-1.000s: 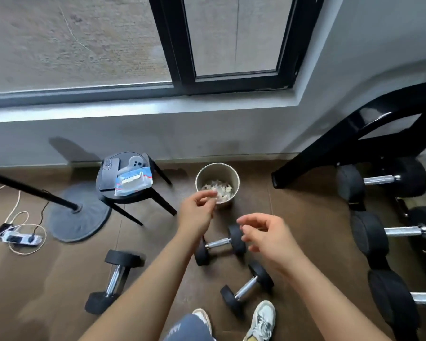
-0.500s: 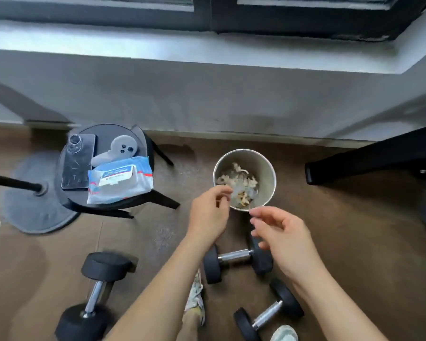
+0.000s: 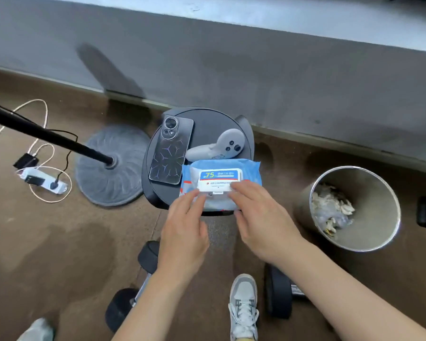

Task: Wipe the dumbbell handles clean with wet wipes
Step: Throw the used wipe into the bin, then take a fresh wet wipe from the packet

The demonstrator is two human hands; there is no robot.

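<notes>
A blue and white wet wipes pack (image 3: 221, 173) lies on the near side of a round black stool (image 3: 207, 124). My left hand (image 3: 185, 232) rests its fingertips on the pack beside the white lid's front tab. My right hand (image 3: 263, 217) lies on the right end of the lid, its thumb at the pack's near edge. Neither hand holds a wipe. A black dumbbell (image 3: 123, 303) lies on the floor under my left forearm, which hides most of its chrome handle. A second dumbbell (image 3: 278, 294) lies under my right forearm.
A phone (image 3: 171, 151) and a grey controller (image 3: 217, 147) share the stool. A metal bin (image 3: 364, 210) with used wipes stands to the right. A fan stand base (image 3: 111, 166) and a power strip (image 3: 42, 180) are on the left. My shoe (image 3: 244, 306) is between the dumbbells.
Both hands moved from over the bin leftward to the wipes pack on the stool. The view swung left and down, closer to the stool.
</notes>
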